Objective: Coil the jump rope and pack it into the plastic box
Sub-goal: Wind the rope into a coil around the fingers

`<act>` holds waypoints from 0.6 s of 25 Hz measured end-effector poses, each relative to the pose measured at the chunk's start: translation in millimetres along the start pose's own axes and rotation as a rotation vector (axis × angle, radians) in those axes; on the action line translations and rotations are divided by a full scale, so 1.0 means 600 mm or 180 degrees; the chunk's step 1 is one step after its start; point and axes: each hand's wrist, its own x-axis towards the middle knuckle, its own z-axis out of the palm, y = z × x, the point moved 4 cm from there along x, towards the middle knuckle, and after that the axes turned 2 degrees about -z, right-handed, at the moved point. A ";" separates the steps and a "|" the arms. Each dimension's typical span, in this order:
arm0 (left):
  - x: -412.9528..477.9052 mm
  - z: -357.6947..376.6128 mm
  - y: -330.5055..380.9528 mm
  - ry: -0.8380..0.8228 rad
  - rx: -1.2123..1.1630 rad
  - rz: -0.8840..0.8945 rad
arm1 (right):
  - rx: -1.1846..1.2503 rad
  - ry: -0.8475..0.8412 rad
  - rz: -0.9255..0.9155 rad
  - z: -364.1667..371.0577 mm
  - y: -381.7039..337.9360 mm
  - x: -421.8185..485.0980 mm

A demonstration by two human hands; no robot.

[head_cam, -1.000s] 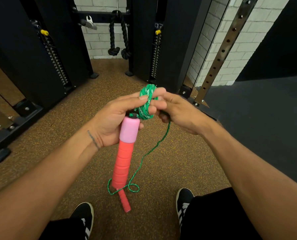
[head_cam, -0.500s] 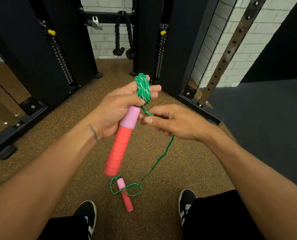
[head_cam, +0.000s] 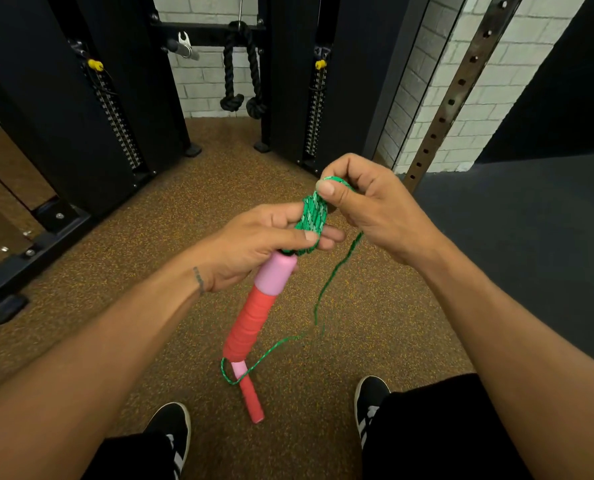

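Observation:
My left hand (head_cam: 254, 247) grips the top of a jump rope handle (head_cam: 254, 313), pink at the top and red below, with a coil of green rope (head_cam: 311, 216) wound around its fingers. My right hand (head_cam: 378, 209) pinches the green rope at the top of the coil. A loose strand of rope (head_cam: 326, 292) hangs from the right hand down to the floor. There it loops around the second handle (head_cam: 249, 393), which lies on the brown floor between my shoes. No plastic box is in view.
Black gym machine columns (head_cam: 91, 98) with weight stacks stand ahead on both sides. A black knotted rope attachment (head_cam: 242, 71) hangs at the back. A perforated steel upright (head_cam: 455, 95) leans at the right. A dark mat (head_cam: 531, 244) lies right. My two black shoes (head_cam: 171, 427) are below.
My right hand has risen from below the coil to its top, carrying the rope around. The left hand and held handle have shifted slightly right and down.

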 end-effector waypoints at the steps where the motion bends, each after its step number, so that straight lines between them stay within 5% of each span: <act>1: -0.001 -0.001 0.002 0.0020 -0.0072 0.0010 | 0.0028 0.0003 0.0023 -0.001 0.003 0.000; 15: -0.004 -0.006 0.009 0.0286 -0.0224 -0.0032 | -0.0050 0.0013 0.0335 0.001 0.030 0.008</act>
